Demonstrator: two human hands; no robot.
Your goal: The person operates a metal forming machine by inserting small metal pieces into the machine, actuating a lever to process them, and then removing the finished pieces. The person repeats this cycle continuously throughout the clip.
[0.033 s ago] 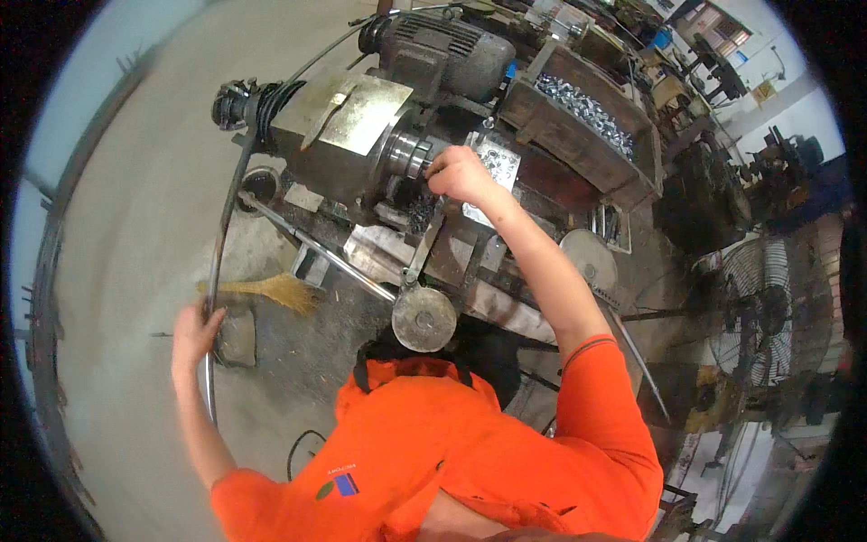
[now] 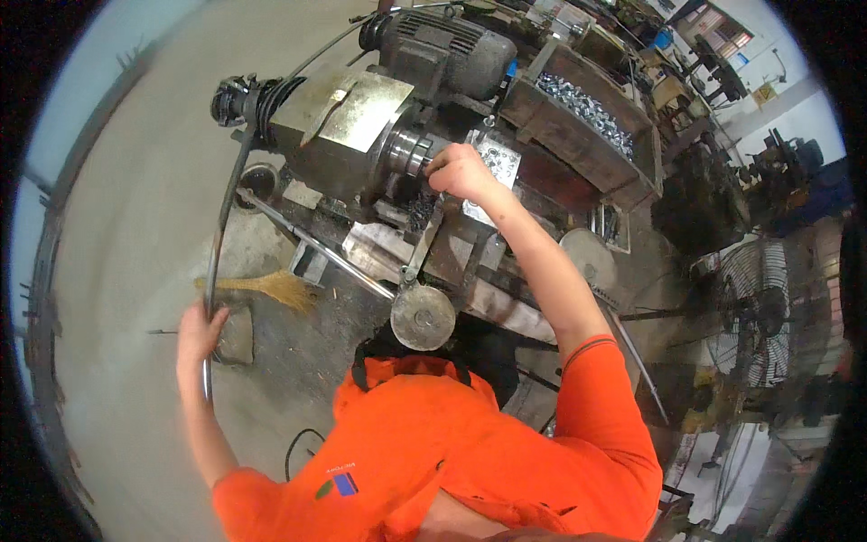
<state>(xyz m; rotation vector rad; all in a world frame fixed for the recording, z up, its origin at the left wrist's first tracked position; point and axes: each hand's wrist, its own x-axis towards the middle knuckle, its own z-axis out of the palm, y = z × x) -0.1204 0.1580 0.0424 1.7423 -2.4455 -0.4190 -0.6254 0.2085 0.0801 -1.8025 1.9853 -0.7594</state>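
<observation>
Nothing has moved: left hand (image 2: pixel 200 332) grips the long rod (image 2: pixel 217 244), right hand (image 2: pixel 462 172) grasps the lathe chuck (image 2: pixel 411 152), broom (image 2: pixel 271 287) beside.

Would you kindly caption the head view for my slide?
Left hand grips a long metal rod; right hand at the lathe chuck.

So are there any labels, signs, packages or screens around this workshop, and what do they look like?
Badge: on the chest of the orange shirt, a small emblem with a blue rectangle, a green shape and a faint line of print above.
Wall sign: far upper right on the pale wall, a small yellowish patch, too blurred to describe further.
No packages or screens can be made out.
</observation>
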